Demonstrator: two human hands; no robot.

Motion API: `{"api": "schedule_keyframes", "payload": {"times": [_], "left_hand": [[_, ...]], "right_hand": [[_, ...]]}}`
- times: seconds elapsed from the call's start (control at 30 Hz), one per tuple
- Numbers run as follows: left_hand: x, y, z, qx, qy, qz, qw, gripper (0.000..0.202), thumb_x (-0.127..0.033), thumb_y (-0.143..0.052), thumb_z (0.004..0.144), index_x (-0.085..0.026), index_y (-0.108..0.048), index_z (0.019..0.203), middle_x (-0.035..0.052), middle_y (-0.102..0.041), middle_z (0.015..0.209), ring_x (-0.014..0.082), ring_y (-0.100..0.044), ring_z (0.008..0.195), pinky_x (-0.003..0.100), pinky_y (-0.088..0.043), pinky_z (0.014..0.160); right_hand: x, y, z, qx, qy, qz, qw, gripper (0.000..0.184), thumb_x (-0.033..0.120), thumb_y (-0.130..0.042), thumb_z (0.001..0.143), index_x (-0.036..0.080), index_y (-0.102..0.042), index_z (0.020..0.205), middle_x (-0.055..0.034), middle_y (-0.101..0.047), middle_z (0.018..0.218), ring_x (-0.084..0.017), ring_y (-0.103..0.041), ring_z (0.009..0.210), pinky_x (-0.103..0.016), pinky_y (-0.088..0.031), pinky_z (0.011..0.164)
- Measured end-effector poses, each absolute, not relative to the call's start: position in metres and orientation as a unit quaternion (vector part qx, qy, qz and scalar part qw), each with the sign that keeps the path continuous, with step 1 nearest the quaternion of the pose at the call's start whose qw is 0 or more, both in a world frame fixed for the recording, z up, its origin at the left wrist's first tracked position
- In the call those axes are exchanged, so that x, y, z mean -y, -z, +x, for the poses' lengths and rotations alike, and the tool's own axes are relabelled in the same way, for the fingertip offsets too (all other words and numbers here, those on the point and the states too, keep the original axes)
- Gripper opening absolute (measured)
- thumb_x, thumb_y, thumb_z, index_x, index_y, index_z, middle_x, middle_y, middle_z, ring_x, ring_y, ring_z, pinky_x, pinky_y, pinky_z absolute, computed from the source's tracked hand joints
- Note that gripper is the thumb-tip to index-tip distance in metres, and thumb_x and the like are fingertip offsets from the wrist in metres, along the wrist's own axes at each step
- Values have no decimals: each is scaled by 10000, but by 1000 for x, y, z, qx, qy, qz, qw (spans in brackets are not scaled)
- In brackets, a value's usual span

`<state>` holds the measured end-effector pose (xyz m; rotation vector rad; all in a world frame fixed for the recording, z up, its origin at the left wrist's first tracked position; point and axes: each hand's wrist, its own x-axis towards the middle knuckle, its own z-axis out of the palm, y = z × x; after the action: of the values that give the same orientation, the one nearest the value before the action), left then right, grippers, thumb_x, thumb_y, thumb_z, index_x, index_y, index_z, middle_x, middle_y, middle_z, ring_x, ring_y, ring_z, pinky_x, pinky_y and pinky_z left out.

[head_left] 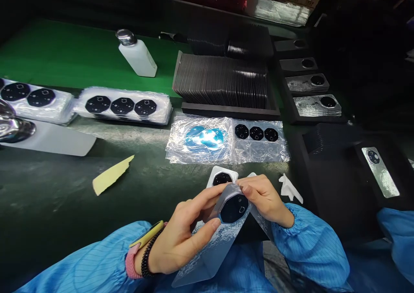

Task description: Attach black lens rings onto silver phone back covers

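Observation:
My left hand [181, 237] grips a phone back cover [213, 245] with a marbled grey-blue finish, tilted toward me. A black octagonal camera lens piece [234, 208] sits at its top end. My right hand [265, 198] pinches the upper edge of the cover beside the lens piece, fingers pressed together on a thin clear film. Just behind my hands a small white card with another black octagon [221, 178] lies on the dark green table [64, 198].
Clear film sheets with black octagons [258, 134] and a blue disc [204, 137] lie ahead. A tray of stacked covers [223, 83] stands behind them. Finished covers [315, 105] rest at right. A white bottle [137, 55] and a yellow paper scrap [111, 174] are at left.

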<state>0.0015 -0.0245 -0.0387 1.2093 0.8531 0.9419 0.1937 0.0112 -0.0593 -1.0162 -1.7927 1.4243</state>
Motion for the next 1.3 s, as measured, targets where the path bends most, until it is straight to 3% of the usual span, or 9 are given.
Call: {"api": "schedule_keyframes", "payload": {"times": [0.13, 0.3, 0.43, 0.6, 0.77, 1.03, 1.3], "left_hand": [[23, 44, 1, -397, -397, 528, 638, 348, -364, -559, 894, -261, -638, 1218, 30, -748, 964, 190, -687, 705, 244, -548, 677], [15, 50, 1, -413, -349, 546, 640, 340, -382, -536, 909, -254, -650, 1203, 2, -705, 696, 176, -650, 639, 208, -513, 589], [7, 47, 4, -432, -329, 458, 704, 374, -434, -615, 852, -186, -694, 1121, 50, -739, 829, 220, -675, 765, 253, -536, 685], [2, 47, 7, -406, -352, 370, 758, 348, -434, -705, 791, -198, -730, 1045, 54, -751, 934, 199, -689, 803, 234, -529, 737], [1, 48, 8, -411, -364, 345, 761, 336, -423, -738, 767, -224, -740, 1038, 41, -757, 955, 190, -697, 806, 224, -531, 754], [3, 43, 8, -397, -376, 335, 767, 291, -410, -741, 769, -284, -746, 1032, 1, -767, 927, 145, -702, 778, 151, -518, 729], [4, 44, 9, -404, -384, 355, 751, 320, -417, -726, 782, -269, -735, 1065, 26, -750, 1037, 207, -689, 940, 210, -510, 842]], "right_hand": [[-11, 59, 192, 689, -538, -363, 322, 564, 615, -304, 930, 217, -298, 530, 41, -324, 511, -98, -346, 487, -265, -300, 488], [-10, 60, 190, 669, -574, -365, 299, 578, 600, -331, 928, 211, -274, 504, 59, -259, 480, -72, -251, 442, -252, -215, 427], [-10, 59, 190, 621, -621, -402, 258, 609, 670, -338, 887, 210, -281, 493, 64, -246, 481, -66, -221, 444, -252, -187, 415], [-11, 54, 190, 601, -645, -406, 243, 608, 709, -366, 851, 206, -309, 514, 63, -267, 506, -70, -249, 475, -253, -207, 445], [-13, 51, 189, 613, -639, -394, 246, 560, 676, -424, 845, 184, -435, 577, 58, -331, 535, -77, -296, 498, -244, -247, 469], [-14, 53, 189, 608, -650, -374, 261, 518, 613, -442, 872, 191, -421, 573, 67, -300, 539, -75, -278, 499, -239, -269, 483], [-14, 54, 191, 606, -652, -374, 260, 519, 623, -442, 874, 184, -445, 595, 67, -314, 550, -75, -284, 507, -235, -266, 486]]}}
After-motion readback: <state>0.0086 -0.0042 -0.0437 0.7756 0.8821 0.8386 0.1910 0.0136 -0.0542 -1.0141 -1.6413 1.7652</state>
